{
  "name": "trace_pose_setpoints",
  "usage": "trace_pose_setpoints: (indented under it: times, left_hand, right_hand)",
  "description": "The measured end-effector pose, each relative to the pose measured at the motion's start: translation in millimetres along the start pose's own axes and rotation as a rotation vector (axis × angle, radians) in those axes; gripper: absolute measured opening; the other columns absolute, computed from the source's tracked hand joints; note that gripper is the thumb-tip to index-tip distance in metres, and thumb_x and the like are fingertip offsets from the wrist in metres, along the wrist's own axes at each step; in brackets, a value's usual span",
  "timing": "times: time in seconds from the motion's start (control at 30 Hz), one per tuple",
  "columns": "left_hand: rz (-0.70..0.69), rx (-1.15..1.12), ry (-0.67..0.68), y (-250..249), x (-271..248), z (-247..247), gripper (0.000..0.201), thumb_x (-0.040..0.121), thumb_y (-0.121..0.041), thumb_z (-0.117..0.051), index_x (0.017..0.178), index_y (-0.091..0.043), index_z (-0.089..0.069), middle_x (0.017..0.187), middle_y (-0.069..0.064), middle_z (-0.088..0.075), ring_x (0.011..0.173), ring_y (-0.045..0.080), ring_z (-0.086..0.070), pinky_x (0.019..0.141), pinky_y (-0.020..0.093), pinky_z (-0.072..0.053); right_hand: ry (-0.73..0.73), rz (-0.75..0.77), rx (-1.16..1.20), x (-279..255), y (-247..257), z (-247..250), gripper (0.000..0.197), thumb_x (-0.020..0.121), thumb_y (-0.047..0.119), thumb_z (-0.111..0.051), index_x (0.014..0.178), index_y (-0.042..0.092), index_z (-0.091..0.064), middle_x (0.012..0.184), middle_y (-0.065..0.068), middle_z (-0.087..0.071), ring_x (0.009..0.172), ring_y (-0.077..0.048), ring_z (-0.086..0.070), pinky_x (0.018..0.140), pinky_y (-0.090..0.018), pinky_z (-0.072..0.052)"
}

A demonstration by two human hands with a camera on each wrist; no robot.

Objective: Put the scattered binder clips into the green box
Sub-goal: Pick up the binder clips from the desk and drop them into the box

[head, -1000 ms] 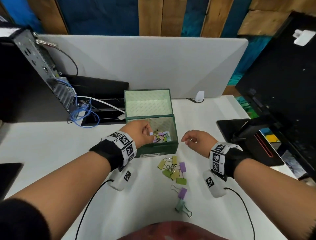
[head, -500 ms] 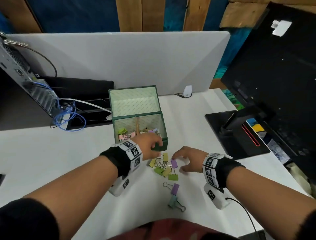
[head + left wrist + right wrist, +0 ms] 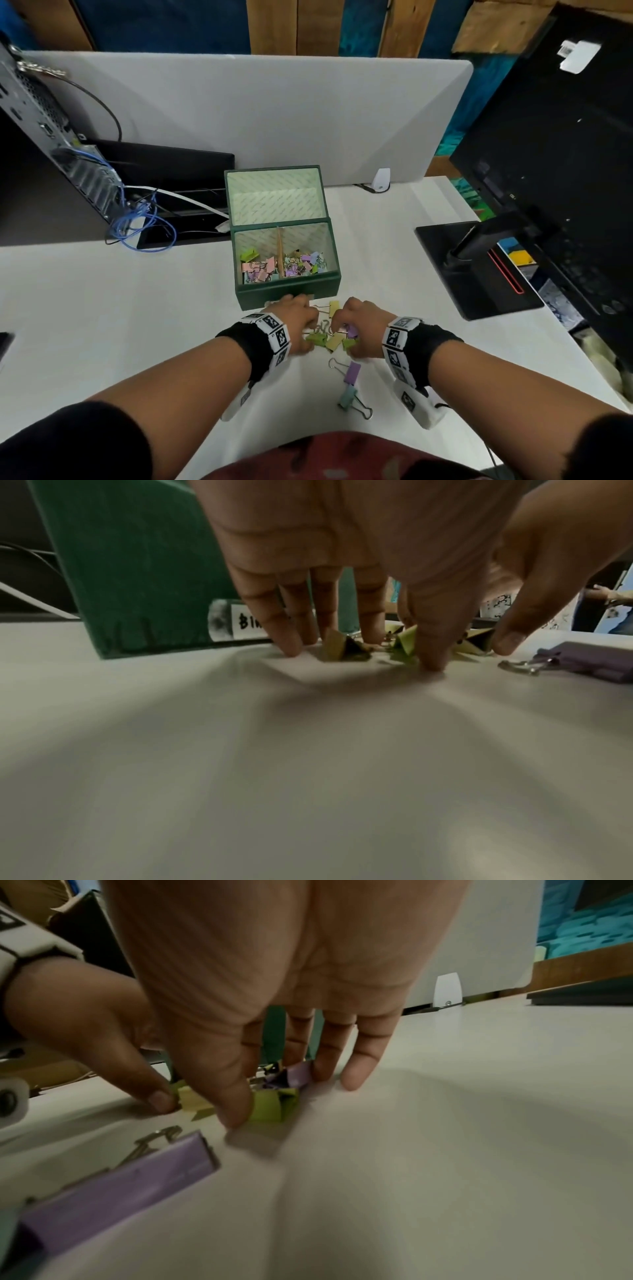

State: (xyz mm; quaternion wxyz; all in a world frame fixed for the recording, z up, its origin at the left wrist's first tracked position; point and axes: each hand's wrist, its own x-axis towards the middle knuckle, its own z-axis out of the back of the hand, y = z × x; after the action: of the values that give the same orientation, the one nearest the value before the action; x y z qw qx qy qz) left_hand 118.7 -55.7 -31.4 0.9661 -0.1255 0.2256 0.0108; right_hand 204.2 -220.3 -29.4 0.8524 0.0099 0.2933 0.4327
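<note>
The open green box point(image 3: 287, 295) stands mid-table with many pastel clips inside; its front wall point(image 3: 137, 574) fills the left wrist view. Just in front lies a small pile of binder clips point(image 3: 334, 342). My left hand point(image 3: 308, 329) and right hand point(image 3: 346, 334) cup it from either side, fingertips on the table. Left thumb and fingers point(image 3: 291, 642) bracket a yellow clip point(image 3: 342, 647). My right hand point(image 3: 277, 1096) pinches a green clip point(image 3: 270, 1107) and a purple one point(image 3: 298, 1074). A purple clip point(image 3: 352, 371) and a teal clip point(image 3: 347, 397) lie loose nearer me.
A black monitor point(image 3: 565, 171) on its flat stand point(image 3: 479, 274) occupies the right. A grey partition point(image 3: 274, 120) closes the back. A computer case point(image 3: 51, 144) with blue cables point(image 3: 144, 226) sits at the left, beside the box.
My left hand has left the box and come down to the pile. My right hand has dropped onto the pile from the right, and both now close around it.
</note>
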Motion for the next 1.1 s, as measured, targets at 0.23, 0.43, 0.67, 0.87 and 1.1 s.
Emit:
trace_pose_setpoints:
  times: [0.23, 0.43, 0.67, 0.87, 1.1]
  left_hand:
    - [0.017, -0.108, -0.033, 8.8, -0.7, -1.3, 0.021, 0.077, -0.022, -0.064, 0.095, -0.023, -0.051, 0.107, 0.000, -0.054, 0.101, 0.023, -0.050, 0.092, 0.037, -0.044]
    - [-0.055, -0.006, 0.040, -0.2, 1.2, -3.6, 0.050, 0.080, -0.039, -0.063, 0.125, -0.037, -0.042, 0.125, 0.003, -0.047, 0.119, 0.025, -0.043, 0.097, 0.042, -0.044]
    - [-0.038, -0.010, 0.053, -0.9, 3.6, -2.8, 0.036, 0.084, -0.031, -0.062, 0.118, -0.024, -0.053, 0.123, 0.008, -0.047, 0.116, 0.028, -0.043, 0.099, 0.038, -0.042]
    - [-0.020, -0.183, -0.028, 7.0, -0.6, -4.4, 0.028, 0.079, -0.011, -0.063, 0.104, -0.021, -0.055, 0.104, 0.000, -0.044, 0.091, 0.018, -0.046, 0.086, 0.028, -0.043]
    - [0.043, -0.284, -0.030, 13.8, -7.4, -8.7, 0.032, 0.075, -0.009, -0.066, 0.102, -0.020, -0.054, 0.106, 0.000, -0.041, 0.090, 0.019, -0.046, 0.075, 0.025, -0.041]
  right_hand:
    - [0.000, -0.040, -0.006, -0.1, -5.9, 3.1, 0.045, 0.073, 0.037, -0.071, 0.114, 0.035, -0.052, 0.128, 0.001, -0.042, 0.115, -0.023, -0.042, 0.097, -0.038, -0.042]
    - [-0.004, -0.002, -0.047, 0.8, 2.3, 2.6, 0.040, 0.077, 0.039, -0.069, 0.114, 0.035, -0.056, 0.130, 0.001, -0.043, 0.117, -0.023, -0.041, 0.097, -0.038, -0.042]
    - [0.031, -0.061, -0.010, 0.9, -4.6, 5.6, 0.020, 0.084, 0.024, -0.062, 0.103, 0.022, -0.061, 0.111, -0.005, -0.046, 0.108, -0.026, -0.048, 0.089, -0.033, -0.043]
    - [-0.012, -0.159, 0.117, 4.1, -13.7, 6.4, 0.022, 0.079, 0.017, -0.065, 0.099, 0.024, -0.059, 0.099, 0.003, -0.042, 0.087, -0.017, -0.047, 0.080, -0.026, -0.044]
    - [-0.007, -0.192, 0.176, 3.7, -12.1, 13.6, 0.021, 0.073, 0.010, -0.066, 0.082, 0.025, -0.055, 0.094, 0.002, -0.052, 0.082, -0.017, -0.054, 0.075, -0.028, -0.049]
